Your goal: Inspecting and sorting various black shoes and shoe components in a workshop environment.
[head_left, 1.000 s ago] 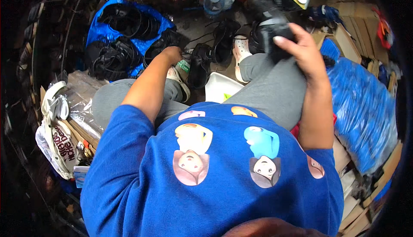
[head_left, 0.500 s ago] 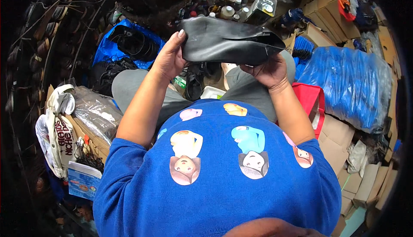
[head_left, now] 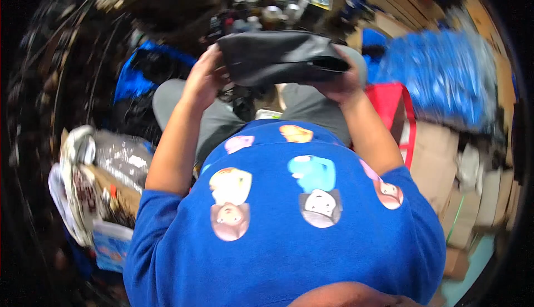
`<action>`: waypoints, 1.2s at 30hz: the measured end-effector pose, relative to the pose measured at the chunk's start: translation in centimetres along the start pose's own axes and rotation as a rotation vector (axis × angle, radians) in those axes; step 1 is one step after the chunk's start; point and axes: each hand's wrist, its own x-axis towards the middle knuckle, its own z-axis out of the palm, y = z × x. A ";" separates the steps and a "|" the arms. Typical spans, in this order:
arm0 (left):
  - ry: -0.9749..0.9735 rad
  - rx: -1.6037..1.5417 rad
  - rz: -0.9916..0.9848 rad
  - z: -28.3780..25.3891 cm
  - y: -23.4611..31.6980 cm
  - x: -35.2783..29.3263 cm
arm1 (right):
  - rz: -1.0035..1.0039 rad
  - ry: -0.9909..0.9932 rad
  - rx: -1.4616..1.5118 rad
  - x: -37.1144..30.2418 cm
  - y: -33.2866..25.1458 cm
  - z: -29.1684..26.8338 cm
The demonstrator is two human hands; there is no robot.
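Note:
A black leather piece with an opening near its right end, by its shape a shoe upper (head_left: pixel 272 56), is held up level over my lap. My left hand (head_left: pixel 204 77) is closed on its left end, the thumb along the edge. At the other end my right hand (head_left: pixel 340 86) grips it from below and the side, next to the dark opening. The fingers under the leather are mostly hidden, and the picture is blurred by motion.
Several bottles and jars (head_left: pixel 272 15) stand beyond the shoe upper. A blue bag (head_left: pixel 130 76) with dark contents lies to the left. On the right are a red bag (head_left: pixel 389 104), a plastic-wrapped blue bundle (head_left: pixel 439 76) and cardboard (head_left: pixel 434 156). A white cloth bag (head_left: pixel 75 151) sits at the left.
The shoe upper has turned, so its opening now shows wider at the right end. Both hands keep hold of it. The whole view has shifted somewhat and blurred.

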 end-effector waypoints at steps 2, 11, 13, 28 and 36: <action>0.193 -0.039 -0.255 0.2 -0.8 -0.3 | -0.124 0.193 -0.631 1.1 1.2 0.8; -0.053 -0.128 -0.502 0.8 -6.8 3.3 | -0.324 0.124 -2.399 -4.9 5.7 2.0; -0.086 -0.134 -0.480 0.1 -7.2 4.5 | -0.664 0.282 -2.223 -10.6 2.1 1.3; -0.151 -0.079 -0.507 -0.3 -6.8 8.1 | 0.714 1.867 -1.495 -52.7 4.0 -6.0; -0.097 -0.077 -0.459 0.2 -6.9 8.4 | 0.523 2.053 -0.551 -51.9 4.6 -4.9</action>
